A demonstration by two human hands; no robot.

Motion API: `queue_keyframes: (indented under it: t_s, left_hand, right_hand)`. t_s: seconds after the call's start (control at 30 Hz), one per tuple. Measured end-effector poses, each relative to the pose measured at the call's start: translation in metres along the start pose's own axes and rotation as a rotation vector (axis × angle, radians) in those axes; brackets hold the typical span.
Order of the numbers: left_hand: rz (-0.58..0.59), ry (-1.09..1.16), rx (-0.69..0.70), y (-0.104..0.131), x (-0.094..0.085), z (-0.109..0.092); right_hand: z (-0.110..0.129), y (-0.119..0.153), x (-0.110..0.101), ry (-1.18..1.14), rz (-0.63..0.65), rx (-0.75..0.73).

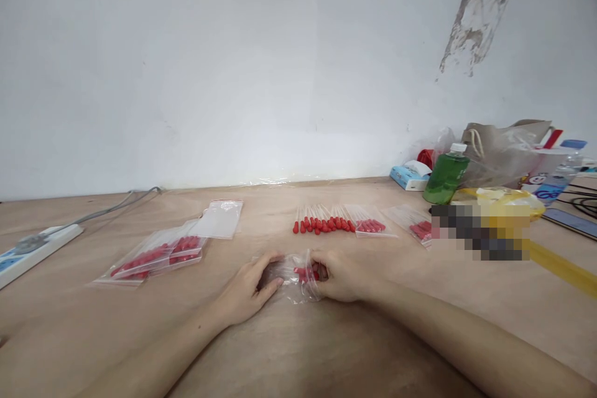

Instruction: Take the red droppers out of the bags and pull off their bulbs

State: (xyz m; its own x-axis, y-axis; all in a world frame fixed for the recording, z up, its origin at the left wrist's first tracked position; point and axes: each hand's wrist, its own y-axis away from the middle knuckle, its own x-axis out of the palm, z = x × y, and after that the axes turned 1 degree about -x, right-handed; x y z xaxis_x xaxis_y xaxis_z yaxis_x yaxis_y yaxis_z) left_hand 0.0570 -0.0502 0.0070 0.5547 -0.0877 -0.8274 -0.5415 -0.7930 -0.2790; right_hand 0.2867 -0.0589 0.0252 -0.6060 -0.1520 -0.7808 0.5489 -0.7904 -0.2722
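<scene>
With the clear zip-seal bag between the hands as the dial's centre and twelve toward the wall, the left hand lies at nine o'clock, thumb and forefinger spread wide around the bag's left end. The right hand, at three, is narrow, its fingers pinching the bag's right end; red-tipped pieces show beside those fingers (glare on the plastic makes it hard to tell whether they are gripped too).

At one o'clock lies a row of loose red-headed sticks, pale shafts toward the wall. A packed bag touches its right end, and a second filled bag lies farther out, a little past two. Overlapping filled bags sit between nine and ten, and a flat stack of bags between ten and eleven, touching them. A green bottle stands at two, beside a blue tissue pack. A white power strip lies far out at nine.
</scene>
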Motion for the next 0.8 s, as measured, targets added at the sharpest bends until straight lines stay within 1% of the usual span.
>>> queue_keyframes:
  t_s: [0.1, 0.23, 0.4, 0.47, 0.53, 0.67, 0.73, 0.8]
  left_hand:
    - [0.014, -0.01, -0.006, 0.0, 0.0, 0.0]
    - [0.02, -0.02, 0.005, 0.001, -0.001, 0.0]
    - [0.043, -0.036, 0.03, -0.001, -0.003, -0.002]
    - [0.055, -0.042, 0.056, -0.002, -0.004, -0.003]
    - [0.063, -0.053, 0.073, -0.003, -0.005, -0.004]
    - [0.085, -0.083, 0.091, -0.004, -0.006, -0.004]
    - [0.088, -0.097, 0.105, -0.004, -0.006, -0.003]
    - [0.081, -0.109, 0.12, -0.003, -0.006, -0.003]
  right_hand:
    - [-0.002, 0.001, 0.002, -0.03, -0.055, 0.03]
    - [-0.012, 0.0, 0.0, -0.206, -0.054, 0.134]
    - [-0.024, -0.006, -0.004, -0.615, 0.027, 0.46]
    - [-0.027, -0.008, -0.006, -0.699, 0.022, 0.525]
    - [-0.029, -0.008, -0.007, -0.748, 0.023, 0.536]
    - [-0.03, -0.007, -0.006, -0.848, 0.032, 0.507]
    - [-0.029, -0.007, -0.005, -0.845, 0.008, 0.509]
    - [-0.028, -0.007, -0.005, -0.832, -0.018, 0.543]
